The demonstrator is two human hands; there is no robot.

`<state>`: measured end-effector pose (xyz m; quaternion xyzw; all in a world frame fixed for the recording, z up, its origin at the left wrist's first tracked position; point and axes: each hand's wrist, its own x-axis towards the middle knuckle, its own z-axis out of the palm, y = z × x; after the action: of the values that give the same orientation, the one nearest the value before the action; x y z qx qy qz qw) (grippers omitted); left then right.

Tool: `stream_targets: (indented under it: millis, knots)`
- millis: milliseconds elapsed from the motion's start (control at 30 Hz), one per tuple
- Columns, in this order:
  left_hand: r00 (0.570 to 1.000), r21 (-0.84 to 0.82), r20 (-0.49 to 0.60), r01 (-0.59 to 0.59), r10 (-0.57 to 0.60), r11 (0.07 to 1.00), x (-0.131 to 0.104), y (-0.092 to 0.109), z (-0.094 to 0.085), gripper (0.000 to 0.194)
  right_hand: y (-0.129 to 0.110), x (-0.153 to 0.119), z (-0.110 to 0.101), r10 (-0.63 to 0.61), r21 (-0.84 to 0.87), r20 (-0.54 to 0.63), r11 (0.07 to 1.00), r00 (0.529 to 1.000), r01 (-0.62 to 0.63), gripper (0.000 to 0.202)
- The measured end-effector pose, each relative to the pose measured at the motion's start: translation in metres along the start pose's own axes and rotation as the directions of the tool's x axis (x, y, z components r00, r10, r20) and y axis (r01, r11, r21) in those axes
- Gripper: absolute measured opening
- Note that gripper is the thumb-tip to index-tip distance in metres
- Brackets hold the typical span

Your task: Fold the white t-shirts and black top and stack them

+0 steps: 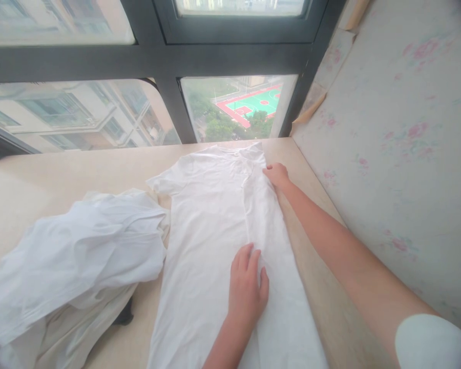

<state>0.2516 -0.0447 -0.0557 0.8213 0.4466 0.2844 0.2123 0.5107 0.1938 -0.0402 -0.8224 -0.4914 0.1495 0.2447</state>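
A white short-sleeved shirt (207, 230) lies spread on the pale windowsill surface, its collar end toward the window and its left sleeve stretched out. Its right side is folded inward over the body. My left hand (249, 284) rests on the lower middle of the shirt, fingers apart and lying on the cloth near the folded edge. Farther up, my right hand (277, 175) pinches the shirt's right edge just below the shoulder.
A heap of white and beige clothes (92, 246) lies at the left, with a dark item (125, 313) poking out beneath. Dark window frames (169, 61) stand at the back. A flowered wall (399, 154) borders the right side.
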Motion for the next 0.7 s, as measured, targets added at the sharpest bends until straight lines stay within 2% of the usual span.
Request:
stream_targets:
  millis: [233,367,500,600,700]
  knots:
    - [1.000,0.000,0.013,-0.001,0.001,1.000,0.000,0.000,0.000,0.039,0.016,-0.002,-0.001,-0.045,0.045,0.025,0.998,0.999,0.043,0.028]
    - [1.000,0.003,0.010,0.029,-0.029,1.000,-0.001,0.002,-0.001,0.040,0.019,-0.005,0.000,-0.031,-0.022,-0.040,0.999,0.999,0.030,0.025]
    - [0.991,-0.084,0.031,0.134,-0.132,0.987,-0.001,0.009,-0.008,0.046,0.020,-0.007,0.005,-0.071,-0.137,-0.084,0.989,0.994,0.060,0.026]
    - [0.940,-0.258,0.156,0.335,-0.303,0.906,0.000,0.017,-0.016,0.052,0.017,-0.001,0.006,-0.175,-0.167,-0.126,0.974,0.977,0.153,0.029]
    - [0.826,-0.382,0.319,0.560,-0.464,0.735,0.000,0.024,-0.022,0.060,0.005,0.012,0.004,-0.279,-0.184,-0.156,0.951,0.948,0.250,0.034]
